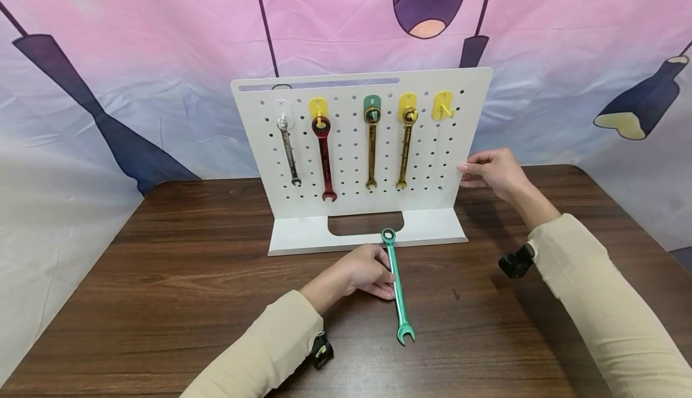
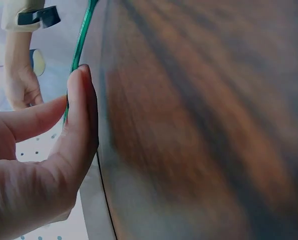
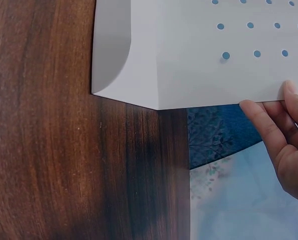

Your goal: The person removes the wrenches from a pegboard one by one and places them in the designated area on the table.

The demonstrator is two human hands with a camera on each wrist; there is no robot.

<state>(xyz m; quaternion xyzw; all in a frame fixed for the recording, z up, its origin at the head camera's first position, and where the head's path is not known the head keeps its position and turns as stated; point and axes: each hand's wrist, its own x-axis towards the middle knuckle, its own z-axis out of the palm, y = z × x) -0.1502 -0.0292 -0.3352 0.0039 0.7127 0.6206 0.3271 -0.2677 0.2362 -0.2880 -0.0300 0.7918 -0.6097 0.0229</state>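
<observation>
A green combination wrench (image 1: 397,284) is pinched between the thumb and fingers of my left hand (image 1: 367,272), in front of the white pegboard (image 1: 346,146). Its ring end points toward the board and its open end toward me. In the left wrist view the green wrench (image 2: 81,42) shows edge-on between thumb and fingers. My right hand (image 1: 497,173) holds the board's right edge, thumb on the front face; the right wrist view shows this hand (image 3: 289,135) at the edge too. On the board hang a silver wrench (image 1: 289,152), a red wrench (image 1: 325,158) and two gold-coloured wrenches (image 1: 372,152).
A yellow hook (image 1: 443,105) at the board's upper right carries no wrench. The board's foot (image 1: 303,236) has a cut-out and stands on the dark wooden table (image 1: 189,278). Behind hangs a patterned cloth (image 1: 162,44). Each wrist wears a small black camera (image 1: 517,260).
</observation>
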